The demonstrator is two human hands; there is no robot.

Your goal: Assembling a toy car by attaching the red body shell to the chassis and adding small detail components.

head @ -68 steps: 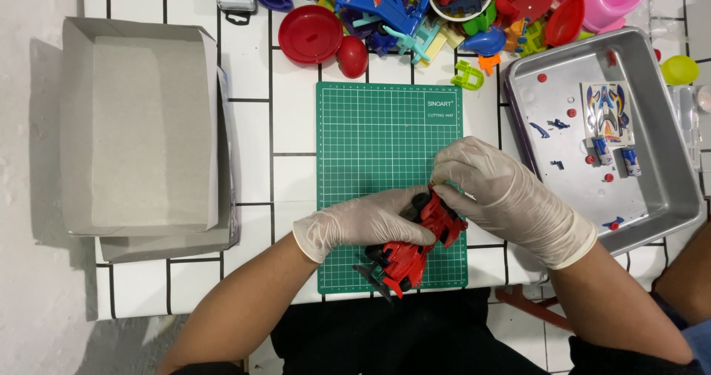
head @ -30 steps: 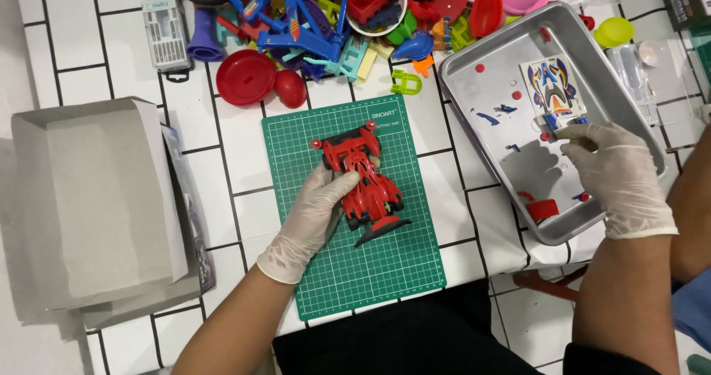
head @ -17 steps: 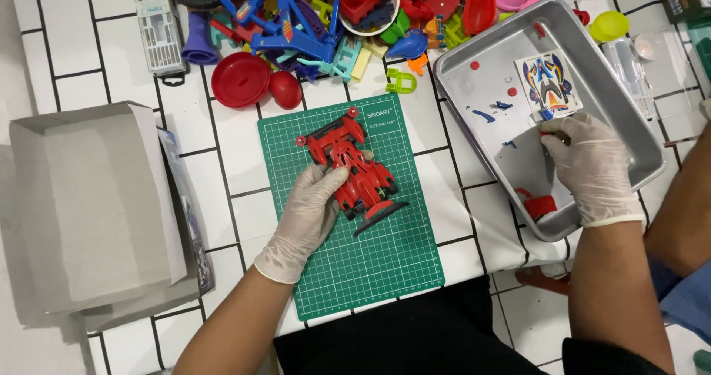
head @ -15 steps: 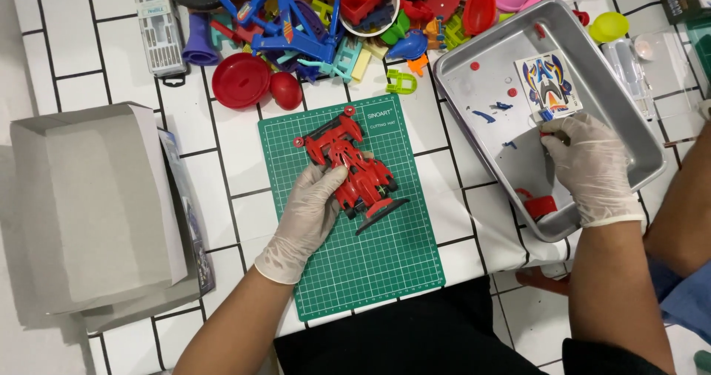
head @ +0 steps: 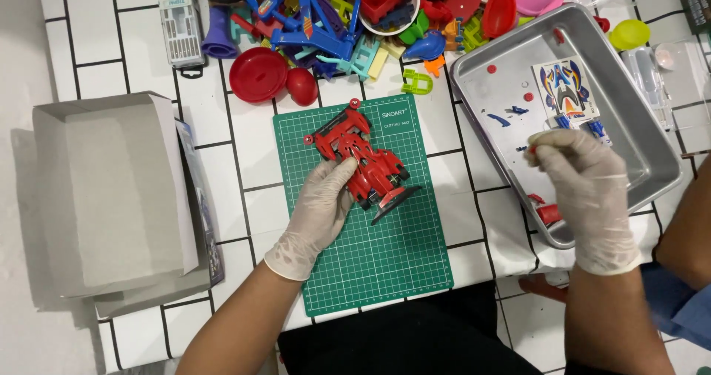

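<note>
A red toy racing car (head: pixel 360 156) lies on the green cutting mat (head: pixel 385 264). My left hand (head: pixel 318 212), in a white glove, rests on the car's near side and holds it down. My right hand (head: pixel 585 190), also gloved, is over the metal tray (head: pixel 652 153) with fingertips pinched together on what looks like a tiny part, too small to make out. In the tray lie a sticker sheet (head: pixel 566 90), small blue pieces (head: pixel 500 118) and red bits (head: pixel 548 213).
A grey cardboard box lid (head: pixel 111 190) lies at the left. A heap of colourful plastic toys (head: pixel 348 27) fills the far edge, with a red lid (head: pixel 257 74) and a grey parts frame (head: pixel 180 19). A yellow cup (head: pixel 629 33) stands right of the tray.
My right hand left the car and went to the tray, then shifted toward the sticker sheet with fingers pinched. My left hand stayed on the car, which turned slightly on the mat.
</note>
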